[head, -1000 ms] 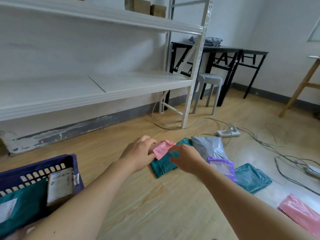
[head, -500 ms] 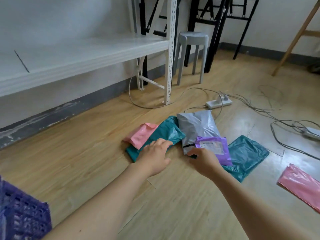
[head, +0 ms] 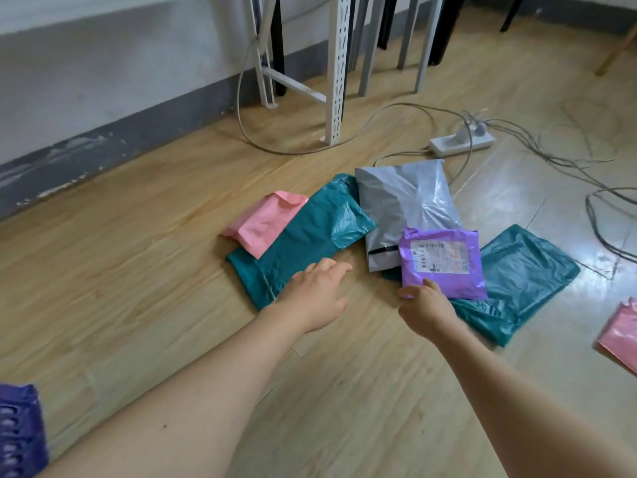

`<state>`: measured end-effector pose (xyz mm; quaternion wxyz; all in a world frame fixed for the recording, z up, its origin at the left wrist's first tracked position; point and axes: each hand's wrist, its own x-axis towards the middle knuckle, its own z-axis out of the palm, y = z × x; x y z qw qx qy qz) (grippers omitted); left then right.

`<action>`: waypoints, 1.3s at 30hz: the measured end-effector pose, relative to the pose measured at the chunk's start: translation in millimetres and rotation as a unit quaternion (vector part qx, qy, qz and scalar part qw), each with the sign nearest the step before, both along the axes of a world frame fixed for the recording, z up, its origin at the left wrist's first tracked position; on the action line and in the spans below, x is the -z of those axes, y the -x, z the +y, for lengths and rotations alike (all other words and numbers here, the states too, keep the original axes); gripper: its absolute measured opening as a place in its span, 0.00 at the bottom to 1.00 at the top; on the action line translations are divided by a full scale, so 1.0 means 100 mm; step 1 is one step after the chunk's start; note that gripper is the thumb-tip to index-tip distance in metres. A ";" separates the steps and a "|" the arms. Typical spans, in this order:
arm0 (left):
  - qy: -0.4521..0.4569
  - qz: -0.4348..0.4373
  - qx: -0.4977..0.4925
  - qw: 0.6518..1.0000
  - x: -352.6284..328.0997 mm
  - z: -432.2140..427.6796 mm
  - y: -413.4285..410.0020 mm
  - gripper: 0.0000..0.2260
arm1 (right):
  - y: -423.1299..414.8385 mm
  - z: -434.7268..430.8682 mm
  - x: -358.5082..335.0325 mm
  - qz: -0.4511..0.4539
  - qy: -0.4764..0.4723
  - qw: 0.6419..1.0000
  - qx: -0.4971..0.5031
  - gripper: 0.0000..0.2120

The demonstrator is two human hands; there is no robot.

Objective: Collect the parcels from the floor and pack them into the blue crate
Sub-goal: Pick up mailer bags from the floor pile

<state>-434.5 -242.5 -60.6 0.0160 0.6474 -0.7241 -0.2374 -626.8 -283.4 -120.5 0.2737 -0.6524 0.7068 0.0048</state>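
Note:
Several poly-bag parcels lie on the wood floor. A small pink parcel (head: 265,222) rests on a teal parcel (head: 310,236). Beside them lies a grey parcel (head: 406,205), and a purple labelled parcel (head: 444,260) sits on it and on a second teal parcel (head: 524,281). Another pink parcel (head: 620,336) shows at the right edge. My left hand (head: 317,294) reaches with fingers stretched onto the first teal parcel's near edge. My right hand (head: 425,307) pinches the purple parcel's near left corner. Only a corner of the blue crate (head: 17,432) shows, bottom left.
A white power strip (head: 462,143) with plugs lies behind the parcels, and cables (head: 586,177) trail across the floor to the right. A white rack leg (head: 339,70) and grey stool legs (head: 410,36) stand at the back near the wall.
Both hands have let go of the small pink parcel, which now lies on the teal one. My left hand moved to the teal parcel, my right to the purple one. The view tilted down.

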 end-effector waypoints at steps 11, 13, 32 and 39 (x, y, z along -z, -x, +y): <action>-0.027 0.020 -0.029 0.999 0.36 -0.30 0.04 0.25 | -0.05 -0.47 0.48 0.087 -0.027 0.995 -0.036 0.25; -0.027 0.022 -0.027 0.999 0.41 -0.31 0.05 0.24 | -0.04 -0.52 0.57 0.094 -0.040 0.994 -0.039 0.22; -0.049 0.006 -0.030 0.998 0.48 -0.34 0.08 0.25 | 0.10 -0.42 0.89 0.065 -0.126 0.988 -0.059 0.36; -0.072 0.014 -0.034 0.997 0.52 -0.29 0.10 0.24 | 0.09 -0.26 0.90 0.045 -0.118 0.987 -0.099 0.27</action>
